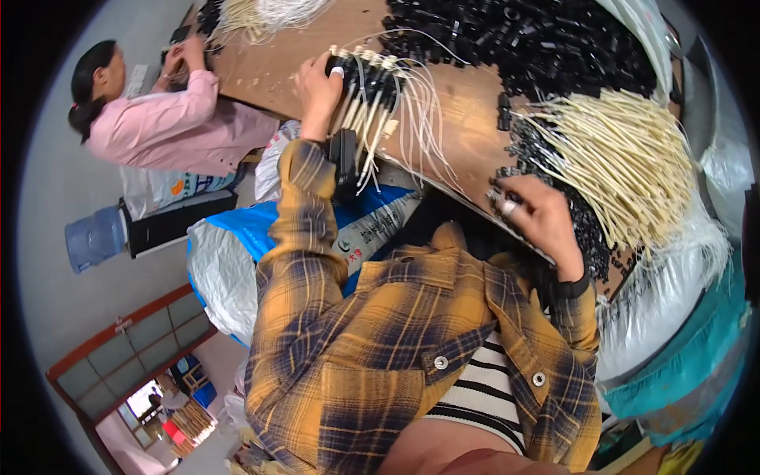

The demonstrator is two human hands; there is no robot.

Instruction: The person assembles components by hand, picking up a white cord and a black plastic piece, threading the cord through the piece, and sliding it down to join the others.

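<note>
My left hand (318,89) curls round the left end of a row of black plastic holders (381,85) on the table. Cream tubes (372,127) and thin white wires (423,111) stick out of the holders and hang over the near edge. At the table's front edge, my right hand (542,220) has its fingers bent and drawn together over small black plastic pieces (507,176). What sits between these fingertips is hidden. Right of this hand lies a large bundle of cream tubes (621,162) with white wire ends.
A heap of black plastic parts (522,43) covers the far side of the wooden table (463,99). More wires and tubes (269,17) lie far left, where a person in pink (158,119) works. Plastic sacks (229,253) stand below the table; a water bottle (95,237) is left.
</note>
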